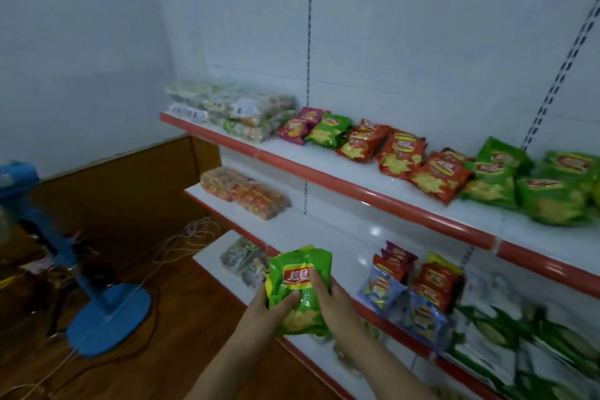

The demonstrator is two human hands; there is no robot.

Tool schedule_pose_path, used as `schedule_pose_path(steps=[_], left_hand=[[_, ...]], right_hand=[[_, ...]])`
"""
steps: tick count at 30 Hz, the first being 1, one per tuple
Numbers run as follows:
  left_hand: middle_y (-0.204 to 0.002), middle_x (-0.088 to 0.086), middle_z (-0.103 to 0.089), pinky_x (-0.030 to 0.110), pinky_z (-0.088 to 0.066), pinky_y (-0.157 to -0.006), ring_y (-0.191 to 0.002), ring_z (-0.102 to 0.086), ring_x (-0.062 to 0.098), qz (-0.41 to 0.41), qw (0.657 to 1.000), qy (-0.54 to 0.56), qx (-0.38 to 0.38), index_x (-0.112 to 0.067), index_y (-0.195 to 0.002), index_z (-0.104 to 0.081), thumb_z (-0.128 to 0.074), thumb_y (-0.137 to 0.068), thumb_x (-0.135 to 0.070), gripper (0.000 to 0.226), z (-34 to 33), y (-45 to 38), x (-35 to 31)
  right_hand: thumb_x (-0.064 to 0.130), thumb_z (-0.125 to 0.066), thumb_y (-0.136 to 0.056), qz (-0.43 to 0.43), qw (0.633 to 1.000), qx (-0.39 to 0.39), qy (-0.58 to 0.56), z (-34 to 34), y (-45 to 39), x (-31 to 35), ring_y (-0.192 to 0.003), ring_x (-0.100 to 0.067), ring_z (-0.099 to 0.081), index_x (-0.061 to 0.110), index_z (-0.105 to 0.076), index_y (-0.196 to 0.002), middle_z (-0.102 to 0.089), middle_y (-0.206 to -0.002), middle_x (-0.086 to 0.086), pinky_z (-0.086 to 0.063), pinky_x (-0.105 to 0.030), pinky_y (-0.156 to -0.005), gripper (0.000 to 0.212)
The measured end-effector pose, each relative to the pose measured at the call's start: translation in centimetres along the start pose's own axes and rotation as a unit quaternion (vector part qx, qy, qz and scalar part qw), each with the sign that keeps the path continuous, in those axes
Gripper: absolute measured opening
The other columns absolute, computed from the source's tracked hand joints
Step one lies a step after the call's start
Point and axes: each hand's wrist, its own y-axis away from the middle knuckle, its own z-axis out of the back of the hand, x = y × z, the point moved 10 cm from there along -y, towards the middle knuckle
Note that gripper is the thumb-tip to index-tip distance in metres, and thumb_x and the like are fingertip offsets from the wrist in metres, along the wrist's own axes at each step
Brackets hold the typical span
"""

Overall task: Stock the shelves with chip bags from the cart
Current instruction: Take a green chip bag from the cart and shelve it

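I hold a green chip bag (297,273) upright in front of the shelves, low in the middle of the view. My left hand (271,304) grips its lower left side and my right hand (331,299) grips its right side. The top shelf (357,193) with a red front edge carries a row of chip bags: purple and green ones (316,130), red ones (402,153) and green ones (532,188) at the right. The second shelf (328,234) holds red and blue chip bags (409,282) at its right. No cart is in view.
Clear packs of snacks (233,110) lie at the left end of the top shelf, and an orange pack (243,191) on the second. A blue standing fan (107,312) is on the wooden floor at left, with loose cables (181,243). Green corn packs (535,344) fill the lower right.
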Motion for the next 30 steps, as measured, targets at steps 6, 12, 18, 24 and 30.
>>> schedule_pose_path(steps=[6,12,18,24,30], left_hand=[[-0.103,0.0,-0.075,0.048,-0.056,-0.089,-0.093,-0.073,0.024,0.003,0.99,-0.098,0.097,-0.03,-0.11,-0.062,-0.082,-0.071,-0.047,0.047,-6.0,-13.2,0.0],[-0.106,-0.001,-0.075,0.04,-0.057,-0.087,-0.093,-0.074,0.018,-0.044,0.949,-0.173,0.258,-0.029,-0.117,-0.062,-0.076,-0.081,-0.043,0.042,-15.2,-19.8,-4.3],[-0.106,-0.009,-0.074,0.022,-0.057,-0.079,-0.09,-0.072,0.005,-0.058,0.906,-0.24,0.344,-0.033,-0.115,-0.06,-0.07,-0.087,-0.034,0.03,-19.8,-22.9,-3.8],[-0.109,0.001,-0.067,0.014,-0.051,-0.063,-0.09,-0.068,0.007,-0.009,0.916,-0.263,0.301,-0.019,-0.115,-0.048,-0.077,-0.082,-0.03,0.045,-18.9,-31.6,2.4],[-0.104,0.009,-0.063,0.026,-0.055,-0.064,-0.083,-0.065,0.018,0.035,0.931,-0.278,0.235,-0.01,-0.117,-0.046,-0.075,-0.084,-0.014,0.044,-16.8,-42.9,11.4]], right_hand=[[0.055,-0.048,-0.092,-0.03,0.985,-0.141,-0.097,7.1,-6.5,-1.8,-0.084,0.007,-0.064,0.038,-0.058,-0.102,-0.067,-0.1,0.014,-0.05,-0.01,-0.067,0.022],[0.064,-0.041,-0.091,-0.054,0.94,-0.309,-0.134,14.3,-9.0,-2.5,-0.107,-0.012,-0.057,0.027,-0.054,-0.131,-0.061,-0.12,0.005,-0.047,-0.025,-0.094,0.055],[0.054,-0.036,-0.097,-0.102,0.92,-0.35,-0.143,16.8,-10.4,-5.3,-0.1,-0.012,-0.058,0.03,-0.049,-0.133,-0.06,-0.121,0.0,-0.045,-0.02,-0.085,0.045],[0.04,-0.057,-0.094,-0.113,0.954,-0.263,-0.087,15.6,-17.5,-10.0,-0.096,-0.002,-0.057,0.035,-0.051,-0.119,-0.06,-0.109,0.012,-0.043,-0.006,-0.08,0.025],[0.022,-0.07,-0.087,-0.138,0.968,-0.2,-0.065,14.6,-28.7,-18.9,-0.082,0.007,-0.066,0.018,-0.059,-0.109,-0.07,-0.102,-0.001,-0.053,-0.016,-0.074,0.024]])
